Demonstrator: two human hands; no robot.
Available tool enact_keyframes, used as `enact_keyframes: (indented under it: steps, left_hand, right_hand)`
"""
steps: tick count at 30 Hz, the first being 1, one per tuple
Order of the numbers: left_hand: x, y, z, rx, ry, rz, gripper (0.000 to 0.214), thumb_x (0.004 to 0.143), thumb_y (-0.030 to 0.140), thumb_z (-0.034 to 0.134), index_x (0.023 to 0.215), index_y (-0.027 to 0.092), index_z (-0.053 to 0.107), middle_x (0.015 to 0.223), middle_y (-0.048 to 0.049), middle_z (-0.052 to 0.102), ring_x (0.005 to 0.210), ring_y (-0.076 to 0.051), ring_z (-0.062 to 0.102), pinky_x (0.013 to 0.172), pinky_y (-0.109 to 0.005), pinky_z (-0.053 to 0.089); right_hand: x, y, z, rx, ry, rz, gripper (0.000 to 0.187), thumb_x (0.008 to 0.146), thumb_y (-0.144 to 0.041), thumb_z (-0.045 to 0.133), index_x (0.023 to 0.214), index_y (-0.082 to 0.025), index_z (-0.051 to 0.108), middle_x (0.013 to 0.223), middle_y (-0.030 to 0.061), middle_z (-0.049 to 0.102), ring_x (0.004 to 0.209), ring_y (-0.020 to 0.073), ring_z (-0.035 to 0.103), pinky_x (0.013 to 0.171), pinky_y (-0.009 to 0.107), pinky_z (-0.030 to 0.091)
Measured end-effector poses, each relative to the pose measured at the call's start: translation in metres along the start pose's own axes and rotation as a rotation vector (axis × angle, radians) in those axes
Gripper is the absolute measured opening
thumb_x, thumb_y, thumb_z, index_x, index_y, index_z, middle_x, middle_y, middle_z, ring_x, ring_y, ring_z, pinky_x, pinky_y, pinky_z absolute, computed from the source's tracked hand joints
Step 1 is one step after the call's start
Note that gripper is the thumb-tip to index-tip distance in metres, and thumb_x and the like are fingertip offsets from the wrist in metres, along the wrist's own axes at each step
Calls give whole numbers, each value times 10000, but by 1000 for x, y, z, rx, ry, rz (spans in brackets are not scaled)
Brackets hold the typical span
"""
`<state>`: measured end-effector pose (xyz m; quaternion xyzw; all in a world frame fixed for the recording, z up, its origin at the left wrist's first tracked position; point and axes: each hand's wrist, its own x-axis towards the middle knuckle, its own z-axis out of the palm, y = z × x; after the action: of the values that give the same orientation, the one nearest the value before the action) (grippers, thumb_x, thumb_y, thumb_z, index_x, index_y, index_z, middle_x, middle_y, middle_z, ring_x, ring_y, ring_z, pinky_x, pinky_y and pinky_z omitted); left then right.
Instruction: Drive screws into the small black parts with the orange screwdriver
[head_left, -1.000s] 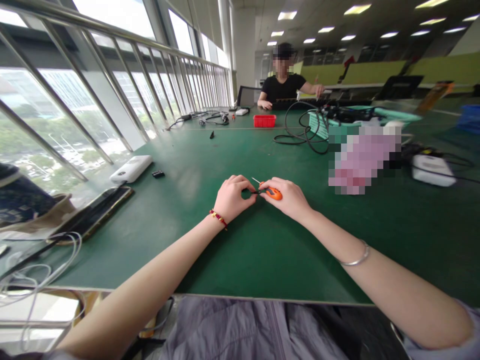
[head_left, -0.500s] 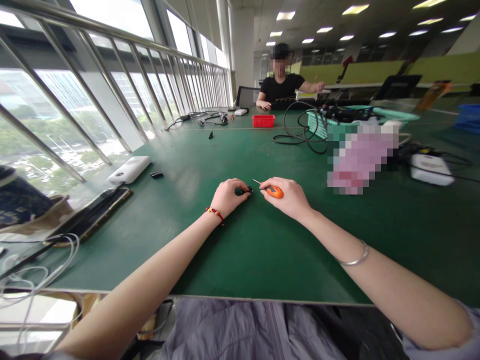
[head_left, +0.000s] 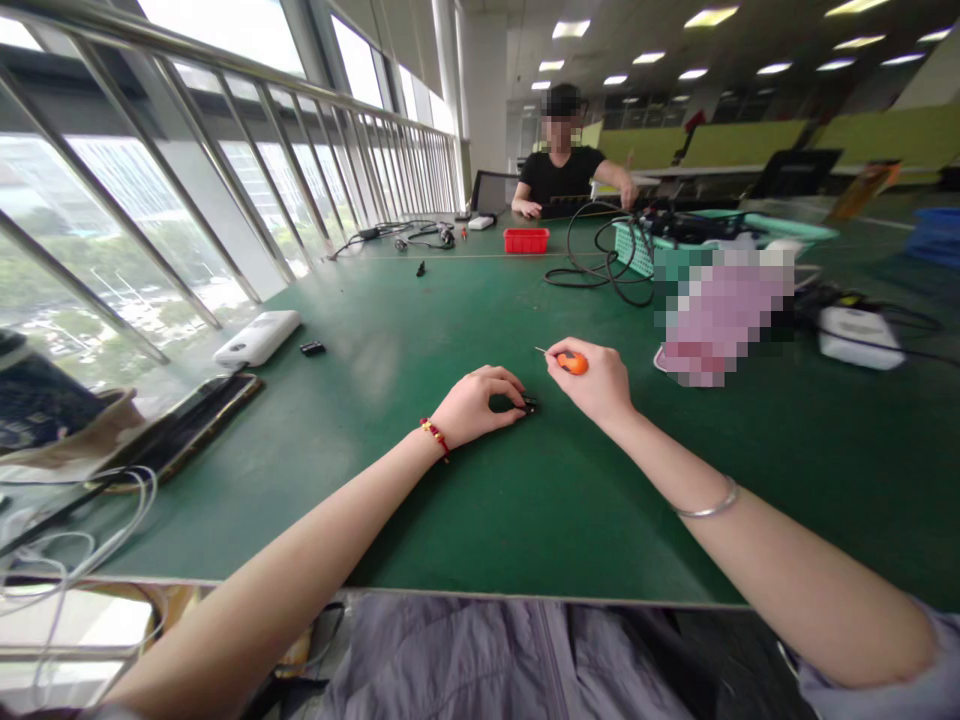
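Note:
On the green table [head_left: 465, 500], my left hand [head_left: 484, 405] pinches a small black part [head_left: 530, 404] between thumb and fingers. The part is too small for me to tell its kind, and the fingers cover some of it. To its right, my right hand [head_left: 594, 378] is closed around a screwdriver [head_left: 573, 363] with an orange and dark handle. Its thin metal shaft points left, above and apart from the black part. Another small black piece [head_left: 312, 348] lies on the table to the left.
A white power bank [head_left: 259, 338] and a phone [head_left: 184, 425] lie at left, near white cables [head_left: 90, 540]. Further back are a red tray [head_left: 526, 241] and a teal basket [head_left: 637, 250] with black cables. A person [head_left: 564, 165] sits at the far end.
My left hand has shifted right and slightly nearer with the black part. My right hand has lifted away to the right with the screwdriver. The far person's arm has lowered toward the cables.

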<state>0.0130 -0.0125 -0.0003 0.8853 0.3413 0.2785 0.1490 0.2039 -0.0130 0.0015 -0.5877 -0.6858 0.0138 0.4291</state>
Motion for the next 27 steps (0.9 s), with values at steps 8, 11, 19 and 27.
enact_keyframes:
  steps: [8,11,19,27]
  left_hand:
    - [-17,-23,-36,243,-44,-149,129,740,294,614,733,190,690,938,-24,694,887,-189,598,891,-342,446]
    - [-36,-38,-65,351,-70,-205,193,746,350,582,747,194,696,939,-25,694,903,-197,586,894,-337,429]
    - [-76,-57,-124,470,-81,-415,259,725,402,575,776,182,702,935,-34,690,881,-191,584,887,-299,408]
    - [-72,-59,-134,390,-12,-671,297,698,424,624,797,158,709,792,-34,711,797,-171,602,761,-246,442]
  right_hand:
    - [1,2,-1,14,-18,21,131,717,-316,556,734,-268,676,752,-26,696,686,167,612,559,240,374]
    - [0,0,-1,21,-22,3,134,712,-317,559,735,-264,681,744,-20,695,679,169,614,549,240,371]
    - [-3,-3,-1,24,-37,-29,128,713,-307,562,732,-261,680,750,-21,698,690,164,627,542,230,370]
    - [-2,-2,-1,21,-50,-32,128,717,-311,562,737,-265,679,746,-25,696,680,161,624,548,230,373]
